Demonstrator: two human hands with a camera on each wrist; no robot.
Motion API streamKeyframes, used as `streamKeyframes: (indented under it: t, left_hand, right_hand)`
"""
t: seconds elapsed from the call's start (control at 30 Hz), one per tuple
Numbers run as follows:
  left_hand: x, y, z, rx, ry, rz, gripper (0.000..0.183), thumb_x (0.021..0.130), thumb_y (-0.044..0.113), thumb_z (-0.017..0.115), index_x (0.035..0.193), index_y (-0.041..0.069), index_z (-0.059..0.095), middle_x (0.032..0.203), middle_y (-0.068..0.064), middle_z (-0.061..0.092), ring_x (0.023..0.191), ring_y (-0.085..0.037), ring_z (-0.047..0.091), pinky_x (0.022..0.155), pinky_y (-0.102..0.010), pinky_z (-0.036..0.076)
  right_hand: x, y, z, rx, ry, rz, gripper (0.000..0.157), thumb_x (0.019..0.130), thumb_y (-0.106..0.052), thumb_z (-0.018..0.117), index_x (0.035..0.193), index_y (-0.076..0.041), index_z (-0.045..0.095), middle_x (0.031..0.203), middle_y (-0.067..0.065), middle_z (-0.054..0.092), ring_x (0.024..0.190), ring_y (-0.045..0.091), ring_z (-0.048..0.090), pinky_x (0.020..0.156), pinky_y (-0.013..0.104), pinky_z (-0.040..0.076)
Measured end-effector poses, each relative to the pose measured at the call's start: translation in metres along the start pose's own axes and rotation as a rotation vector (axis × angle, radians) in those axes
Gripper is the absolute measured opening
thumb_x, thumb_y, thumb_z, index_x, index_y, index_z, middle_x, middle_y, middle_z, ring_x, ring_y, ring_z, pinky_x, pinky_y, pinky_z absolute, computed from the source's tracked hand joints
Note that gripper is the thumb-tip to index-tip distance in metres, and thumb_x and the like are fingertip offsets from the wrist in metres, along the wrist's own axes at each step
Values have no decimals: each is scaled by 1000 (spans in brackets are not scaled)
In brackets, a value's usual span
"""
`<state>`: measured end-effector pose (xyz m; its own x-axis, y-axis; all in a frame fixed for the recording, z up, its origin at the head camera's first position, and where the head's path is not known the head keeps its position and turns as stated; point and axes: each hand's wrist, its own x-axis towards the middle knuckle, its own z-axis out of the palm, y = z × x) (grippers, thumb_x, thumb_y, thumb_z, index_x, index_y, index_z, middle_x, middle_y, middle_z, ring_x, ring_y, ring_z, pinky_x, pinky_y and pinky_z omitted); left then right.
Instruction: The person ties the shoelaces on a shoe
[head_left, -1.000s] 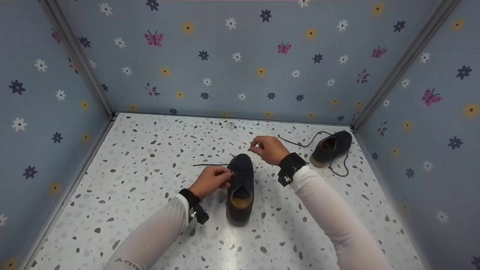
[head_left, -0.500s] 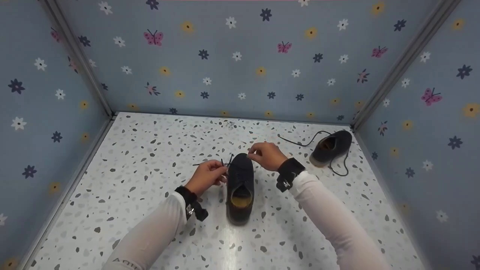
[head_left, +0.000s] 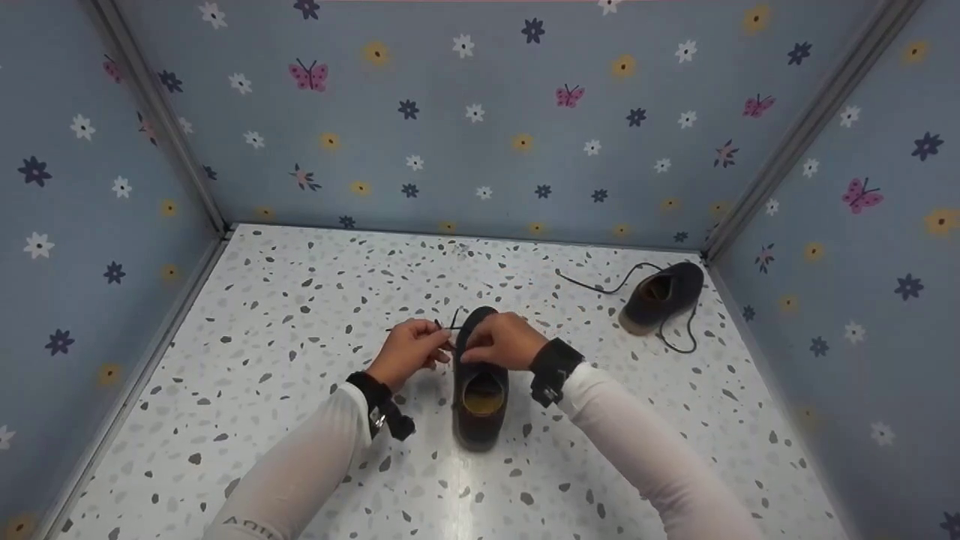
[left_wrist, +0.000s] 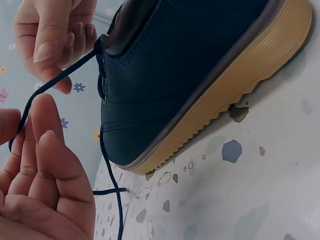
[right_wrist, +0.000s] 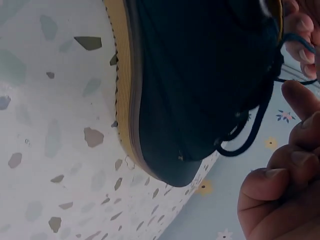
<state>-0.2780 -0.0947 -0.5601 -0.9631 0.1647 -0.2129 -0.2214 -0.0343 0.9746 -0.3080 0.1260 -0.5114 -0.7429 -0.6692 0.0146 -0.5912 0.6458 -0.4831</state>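
Note:
A dark lace-up shoe with a ribbed tan sole (head_left: 480, 431) stands on the speckled surface, toe away from me. At its left side my left hand (head_left: 411, 351) pinches a dark shoelace (left_wrist: 65, 74) between thumb and finger; the lace runs taut to the top eyelets in the left wrist view. Over the shoe's lacing reaches my right hand (head_left: 501, 341), its index fingertip beside that lace and the thumb apart from it. In the right wrist view the right hand's other fingers (right_wrist: 265, 182) are curled, and a slack lace loop (right_wrist: 245, 149) hangs off the shoe's front.
A second dark shoe (head_left: 664, 304) lies at the back right, its laces trailing loose on the surface. Another lace end (left_wrist: 117, 200) hangs by the first shoe's toe. Flower-patterned panels (head_left: 480, 150) close off the back and both sides.
My right hand has moved left and toward me, from the right of the toe to over the lacing. The left hand has drawn slightly left off the shoe with the lace.

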Motion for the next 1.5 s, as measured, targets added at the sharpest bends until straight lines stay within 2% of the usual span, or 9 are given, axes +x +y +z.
streamKeyframes:
  t: [0.13,0.27,0.47,0.67,0.93,1.1,1.23,1.37,1.5]
  left_hand:
    - [0,0,-1,24,1,8,16,101,21,69,91,9,66,87,-2,78,71,-12,72,62,-25,54]
    - [0,-2,-3,28,6,14,17,101,22,69,91,9,67,86,-1,77,71,-12,72,61,-24,54]
    - [1,-4,-4,31,33,3,20,101,25,69,91,8,69,84,-2,75,70,-12,72,62,-25,55]
    - [1,-5,-5,82,29,-10,33,101,32,68,100,-1,72,81,0,74,68,-11,71,61,-24,54]
    - [0,1,-18,205,30,7,34,101,36,67,93,4,74,78,1,72,66,-11,69,59,-24,48]
    - [6,10,-37,345,66,20,31,102,33,64,94,3,70,83,-4,70,68,-14,67,58,-26,48]
    - [14,16,-47,540,79,57,22,101,25,63,101,5,71,95,-9,74,74,-14,67,65,-28,50]
    - [26,21,-48,739,53,78,17,99,21,64,105,7,72,99,-9,75,83,-17,66,76,-32,52]
    - [37,24,-44,867,-19,75,21,100,18,65,114,4,72,108,-13,73,94,-24,66,88,-41,54]
  right_hand:
    - [1,-6,9,-35,-16,-8,18,86,-33,87,89,-15,84,84,0,77,76,11,63,70,26,52]
    - [3,-8,14,-44,-3,-21,14,88,-27,85,89,-13,83,85,2,76,74,9,61,69,25,51]
    - [2,-10,14,47,15,26,12,93,-20,79,89,-10,79,76,-1,71,67,6,57,64,22,47]
    - [-2,-9,10,135,3,62,16,96,-22,74,86,-11,74,72,-8,61,65,5,54,62,21,44]
    - [-7,-9,6,163,9,49,21,99,-27,71,88,-10,74,75,-8,62,68,4,54,66,22,45]
    - [-10,-8,4,175,4,52,19,100,-27,70,89,-12,75,77,-6,65,70,5,55,67,22,46]
    - [-13,-7,3,204,-5,75,18,100,-27,69,90,-14,76,78,-6,67,70,6,56,66,23,47]
    - [-15,-5,3,215,-7,83,19,100,-28,69,89,-14,76,78,-5,68,69,6,57,66,23,48]
    - [-15,-4,2,208,-11,76,21,100,-27,69,88,-12,75,76,-6,68,68,5,57,65,22,47]
